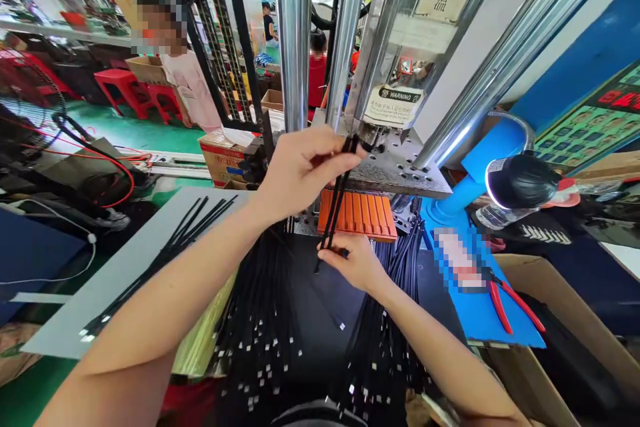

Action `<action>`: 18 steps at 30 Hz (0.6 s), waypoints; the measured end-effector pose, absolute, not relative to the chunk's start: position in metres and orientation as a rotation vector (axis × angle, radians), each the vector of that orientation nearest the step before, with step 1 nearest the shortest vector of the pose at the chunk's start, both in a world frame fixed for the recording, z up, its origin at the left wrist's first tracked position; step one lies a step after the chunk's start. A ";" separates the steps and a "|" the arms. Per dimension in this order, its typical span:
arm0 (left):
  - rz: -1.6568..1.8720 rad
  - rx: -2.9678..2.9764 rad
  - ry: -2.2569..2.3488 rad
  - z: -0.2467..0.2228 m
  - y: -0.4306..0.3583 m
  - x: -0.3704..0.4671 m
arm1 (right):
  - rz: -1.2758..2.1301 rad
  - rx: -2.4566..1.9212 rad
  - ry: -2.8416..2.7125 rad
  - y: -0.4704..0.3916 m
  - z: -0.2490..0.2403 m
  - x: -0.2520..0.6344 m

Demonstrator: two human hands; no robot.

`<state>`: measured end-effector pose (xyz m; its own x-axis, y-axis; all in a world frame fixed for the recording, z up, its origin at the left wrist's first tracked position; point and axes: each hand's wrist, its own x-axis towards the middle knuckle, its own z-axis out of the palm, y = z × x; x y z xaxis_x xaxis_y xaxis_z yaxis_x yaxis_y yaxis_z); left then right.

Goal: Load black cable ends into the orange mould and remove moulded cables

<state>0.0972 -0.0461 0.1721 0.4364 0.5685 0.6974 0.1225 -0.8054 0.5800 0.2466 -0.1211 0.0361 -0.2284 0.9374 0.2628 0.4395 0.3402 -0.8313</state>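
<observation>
A pair of thin black cords (339,197) is stretched between my two hands in front of the press. My left hand (300,170), the higher one, pinches their upper ends. Lower down, my right hand (356,261) has its fingers closed on their bottom ends. Behind the cords is an orange grooved block (373,215) in the press opening. Many similar black cords with small silver tips lie in a left bundle (265,287) and a right bundle (407,267) on the black work surface (325,307). One loose silver tip (342,326) shows between the bundles.
Steel columns (295,40) and a drilled plate (405,170) with a warning sign (393,105) rise ahead. More cords (165,250) lie on a grey board (135,240) at left. Red-handled pliers (515,303) and a black lamp (523,181) are at right. A person (187,77) is at far left.
</observation>
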 end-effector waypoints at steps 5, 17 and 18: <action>1.230 2.469 0.473 0.193 -0.047 0.111 | 0.610 -1.299 -1.594 -0.063 0.032 0.270; 0.774 2.699 0.658 0.010 -0.034 0.078 | 0.641 -1.435 -1.531 -0.004 0.014 0.277; 0.748 2.716 0.659 0.006 -0.033 0.077 | 0.673 -1.436 -1.528 -0.002 0.014 0.278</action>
